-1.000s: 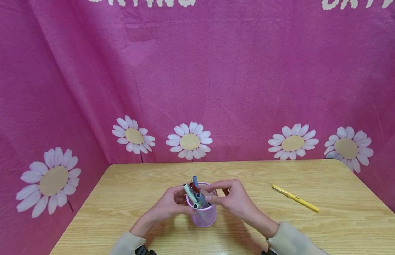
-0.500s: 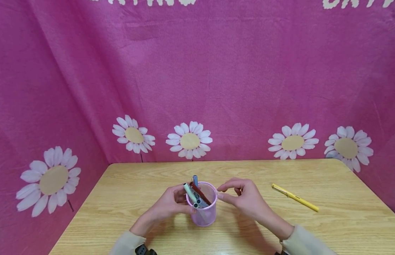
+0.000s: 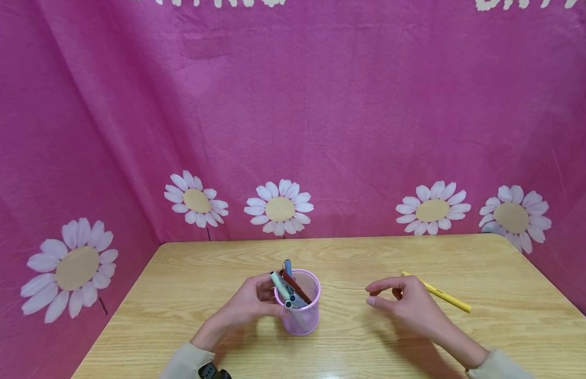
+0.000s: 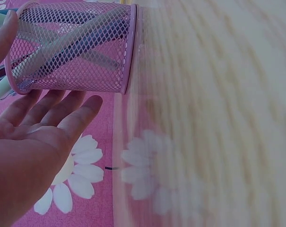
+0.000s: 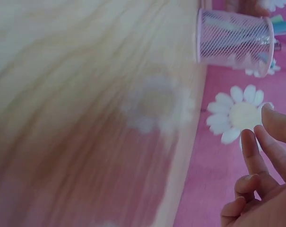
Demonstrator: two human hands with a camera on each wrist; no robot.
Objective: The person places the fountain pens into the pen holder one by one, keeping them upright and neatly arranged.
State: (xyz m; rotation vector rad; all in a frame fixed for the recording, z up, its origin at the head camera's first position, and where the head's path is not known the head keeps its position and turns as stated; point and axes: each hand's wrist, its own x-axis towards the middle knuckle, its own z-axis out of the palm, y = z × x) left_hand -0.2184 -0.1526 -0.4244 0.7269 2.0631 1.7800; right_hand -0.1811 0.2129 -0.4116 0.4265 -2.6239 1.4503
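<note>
A pink mesh pen cup (image 3: 306,319) stands upright on the table. My left hand (image 3: 243,306) holds it from the left, thumb on the near side by the rim and fingers behind; the left wrist view shows the thumb (image 4: 4,40) along one side and fingertips at the mesh opposite. Several pens lean left inside, among them a pale green pen (image 3: 279,285), a dark red pen (image 3: 296,287) and a blue pen (image 3: 288,266). My right hand (image 3: 413,307) hovers right of the cup, holding nothing, thumb and forefinger apart. It partly covers a yellow pen (image 3: 451,299) lying behind it.
The wooden table (image 3: 350,258) has rounded back corners. Behind it and at the sides hangs a magenta cloth (image 3: 350,131) printed with white daisies and pale lettering along the top.
My right hand has come away from the pens and the cup's rim and moved right, up to the yellow pen. A blue-grey pen it touched sits lower in the cup. The left hand stays put.
</note>
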